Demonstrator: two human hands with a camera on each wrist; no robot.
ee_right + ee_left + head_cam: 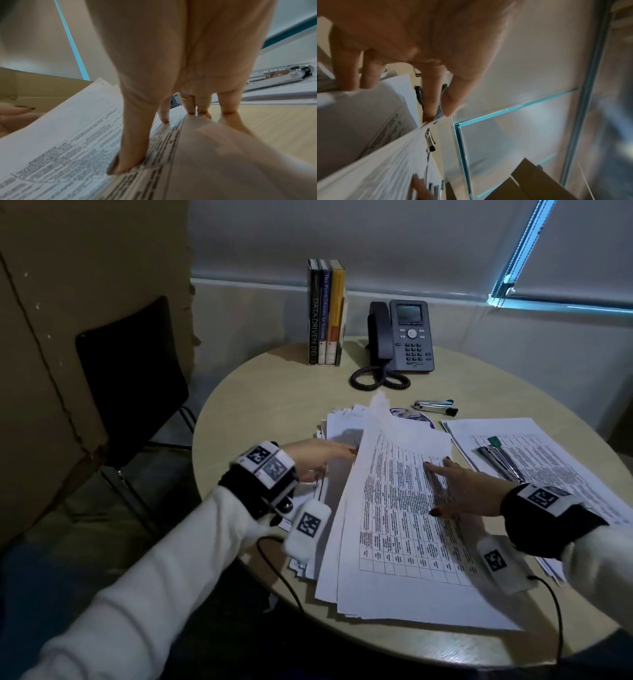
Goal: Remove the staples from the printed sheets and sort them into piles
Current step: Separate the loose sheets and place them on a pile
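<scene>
A thick stack of printed sheets point(394, 525) with tables on them lies mid-table, its left side raised and its top sheets fanned. My right hand point(459, 487) rests flat on the top sheet, fingers straight and spread; the right wrist view shows the fingertips point(126, 166) pressing on the print point(68, 142). My left hand point(322, 455) reaches in at the stack's left edge with straight fingers. In the left wrist view its index fingertip point(428, 117) touches the fanned paper edge point(376, 162). More sheets point(339, 419) lie underneath. No staple is visible.
A second paper pile point(561, 463) at the right carries several pens point(503, 460). A metal stapler point(435, 406) lies behind the stacks. A desk phone point(407, 337) and three upright books point(325, 313) stand at the back. A black chair point(130, 378) and cardboard point(51, 371) are at the left.
</scene>
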